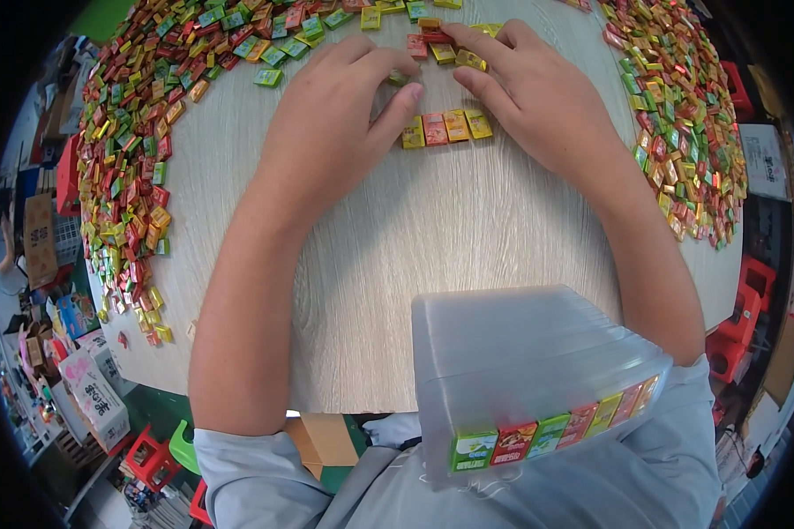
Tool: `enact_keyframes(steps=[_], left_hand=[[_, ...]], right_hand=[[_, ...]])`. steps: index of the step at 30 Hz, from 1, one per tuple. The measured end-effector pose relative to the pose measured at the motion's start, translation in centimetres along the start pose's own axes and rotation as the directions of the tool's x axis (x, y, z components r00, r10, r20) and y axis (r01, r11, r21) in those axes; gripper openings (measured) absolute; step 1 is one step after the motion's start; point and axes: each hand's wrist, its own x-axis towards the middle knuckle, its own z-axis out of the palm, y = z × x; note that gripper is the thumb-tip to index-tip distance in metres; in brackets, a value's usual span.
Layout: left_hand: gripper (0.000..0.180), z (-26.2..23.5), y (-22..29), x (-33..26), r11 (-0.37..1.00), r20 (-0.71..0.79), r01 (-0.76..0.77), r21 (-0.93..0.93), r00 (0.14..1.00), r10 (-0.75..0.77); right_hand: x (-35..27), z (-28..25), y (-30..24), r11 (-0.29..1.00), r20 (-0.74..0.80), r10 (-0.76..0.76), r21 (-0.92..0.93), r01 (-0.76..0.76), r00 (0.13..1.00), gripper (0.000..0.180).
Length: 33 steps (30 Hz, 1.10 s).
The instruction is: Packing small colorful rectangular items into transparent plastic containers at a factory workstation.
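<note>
Left to right, clock directions read off the head view, 12 = away from body.

Pile of small wrapped candy squares [128, 150] arcing along bench [432, 256] edge from 9 round to 12, mixed red/green/yellow/orange.

Left hand [326, 132]: palm down, fingers loosely curled, thumb tip pressed against the left end of the row of four packets [445, 127]. Not gripping, just butting the end piece; a green packet half hidden under the fingertips.

Row of four: yellow, red, orange, yellow, side by side and touching. Long axis runs 9-to-3 with a slight rise toward 3. Sits between both hands, at about 3 from left thumb, at about 8 from right fingertips.

Loose cluster of packets [441, 44] at 12 of the row, near but apart from it.

Right hand [529, 97]: palm down, fingers extended over the cluster, tips touching a yellow piece there; cannot tell if one is pinched. Thumb hangs just above right end of row, not clearly touching.

Left hand nearer the row; right nearer the cluster.

Second pile [688, 132] along edge from 1 to 3.

Translucent plastic tray [520, 370] at 6, against body, packets [551, 430] lined along its near edge.
</note>
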Motion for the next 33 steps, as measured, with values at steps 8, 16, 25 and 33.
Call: enact_keyframes(steps=[8,16,25,33], left_hand=[[0.015,-0.6,-1.1,-0.2,0.996,-0.050,0.087,-0.024,0.995,-0.088],[0.014,-1.8,-1.2,-0.9,0.966,0.048,0.219,-0.141,0.976,-0.214],[0.018,-3.0,-1.3,-1.8,0.965,0.208,0.197,-0.172,0.965,-0.160],[0.024,-2.9,-0.7,-1.8,0.975,0.210,0.098,-0.198,0.976,-0.055]], right_hand=[[-0.6,-1.0,0.2,0.996,-0.047,-0.094,-0.007,0.094,0.994,0.033],[-0.9,-1.2,0.4,0.986,-0.135,-0.151,0.046,0.158,0.979,0.021],[-1.5,-2.0,1.6,0.961,-0.107,-0.270,-0.083,0.262,0.957,0.010],[-2.4,-1.9,1.0,0.986,-0.048,-0.163,0.005,0.164,0.985,0.019]])
